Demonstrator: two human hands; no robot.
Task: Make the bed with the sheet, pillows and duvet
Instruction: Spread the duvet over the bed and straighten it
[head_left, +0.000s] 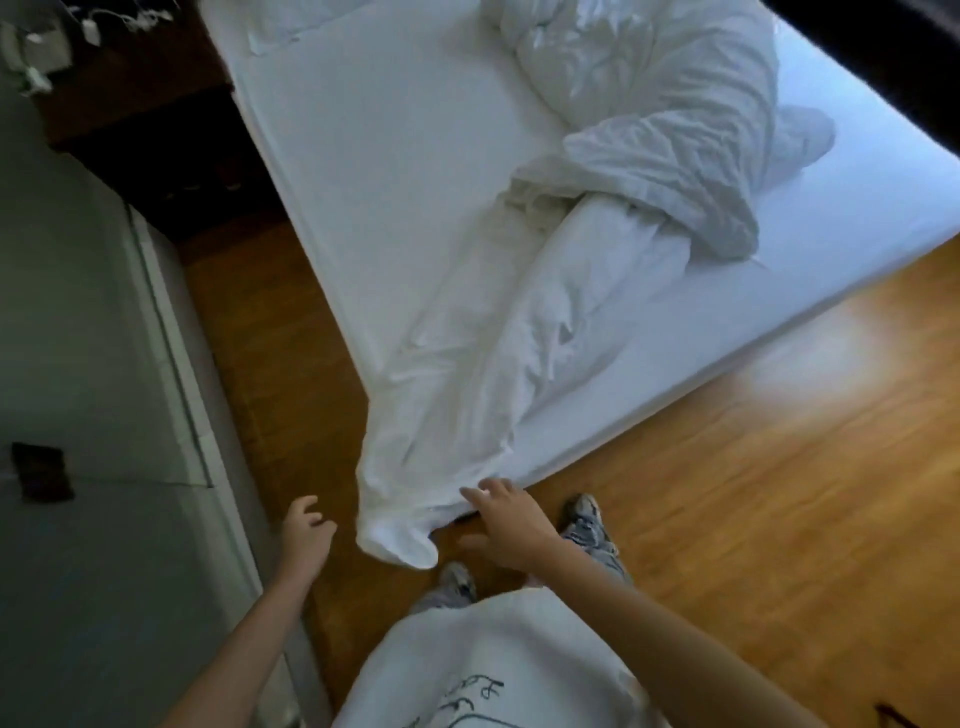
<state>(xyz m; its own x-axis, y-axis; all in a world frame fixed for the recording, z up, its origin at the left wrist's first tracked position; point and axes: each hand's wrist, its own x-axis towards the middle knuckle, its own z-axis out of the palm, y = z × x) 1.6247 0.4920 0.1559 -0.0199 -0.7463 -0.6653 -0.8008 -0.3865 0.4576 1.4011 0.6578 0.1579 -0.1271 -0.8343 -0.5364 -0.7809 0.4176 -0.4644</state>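
We stand at the corner of the bed (395, 171), its mattress covered by a smooth white fitted sheet (363, 130). A white duvet (649, 145) lies bunched in a heap toward the far side of the bed, and one long twisted end of it trails down across the mattress and hangs over the near corner, its tip reaching the wooden floor (753, 467).

Our right hand (511, 525) reaches for that hanging end, fingers (488, 491) spread and straight, the tips touching or just at the cloth; they are not curled round it. Our left hand (306, 530) hovers just beside the drooping tip, apart from it, fingers loosely bent and holding nothing.

Our shoes (584, 512) stand on the floor right by the bed corner, close under the hanging cloth. On the left runs a pale wall (78, 338) with a white skirting edge, leaving a narrow strip of floor between wall and bed. A dark wooden bedside stand (135, 98) sits at the far left, with white cables and plugs (47, 47) above it. Our white shirt (493, 670) carries dark printing, too partial to read.
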